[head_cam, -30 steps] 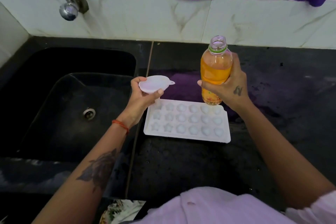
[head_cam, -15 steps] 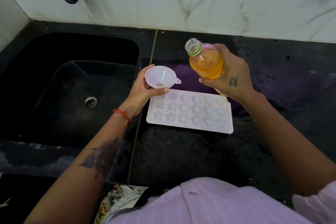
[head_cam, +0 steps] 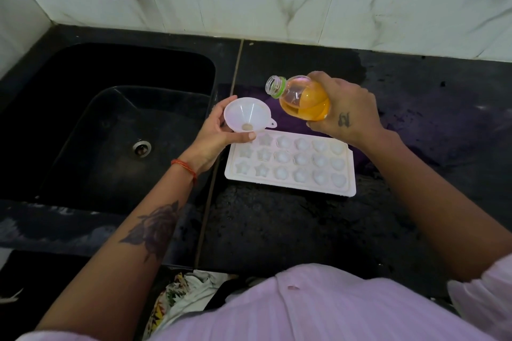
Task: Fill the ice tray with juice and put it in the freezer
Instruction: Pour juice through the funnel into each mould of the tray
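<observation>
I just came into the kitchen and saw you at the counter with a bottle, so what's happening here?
A person is getting ready to pour juice into an ice tray that lies on the dark counter beside the sink. The left hand holds a small white funnel over the tray's near-left corner. The right hand grips an open bottle of orange juice, tipped with its mouth toward the funnel. No juice is flowing yet, and the tray's moulds look empty.

One ice tray (head_cam: pixel 291 188), one funnel (head_cam: pixel 246 115), one bottle (head_cam: pixel 302 98).
</observation>
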Tool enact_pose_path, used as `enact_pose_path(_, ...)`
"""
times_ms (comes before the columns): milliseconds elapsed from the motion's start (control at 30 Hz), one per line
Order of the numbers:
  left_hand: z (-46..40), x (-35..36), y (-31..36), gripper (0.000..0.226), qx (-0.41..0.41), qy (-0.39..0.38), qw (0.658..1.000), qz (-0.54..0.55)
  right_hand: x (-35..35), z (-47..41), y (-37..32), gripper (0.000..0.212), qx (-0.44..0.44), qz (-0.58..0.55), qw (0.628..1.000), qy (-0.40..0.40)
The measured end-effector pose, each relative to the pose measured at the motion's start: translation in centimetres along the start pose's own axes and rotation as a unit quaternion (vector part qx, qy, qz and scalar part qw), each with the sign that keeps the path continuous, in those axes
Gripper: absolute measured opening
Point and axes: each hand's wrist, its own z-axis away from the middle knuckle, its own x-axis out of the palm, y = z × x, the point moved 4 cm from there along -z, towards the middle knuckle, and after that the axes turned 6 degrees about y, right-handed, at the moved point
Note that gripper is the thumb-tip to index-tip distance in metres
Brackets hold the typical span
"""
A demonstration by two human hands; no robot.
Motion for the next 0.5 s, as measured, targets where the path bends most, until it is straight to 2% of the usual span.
enact_pose_path(500, 0.1, 0.1, 0.17, 0.082, -0.003, -0.009, 1.0, 0.007, 0.6, -0.48, -0.89, 0.075, -0.033, 0.089, 0.995, -0.023)
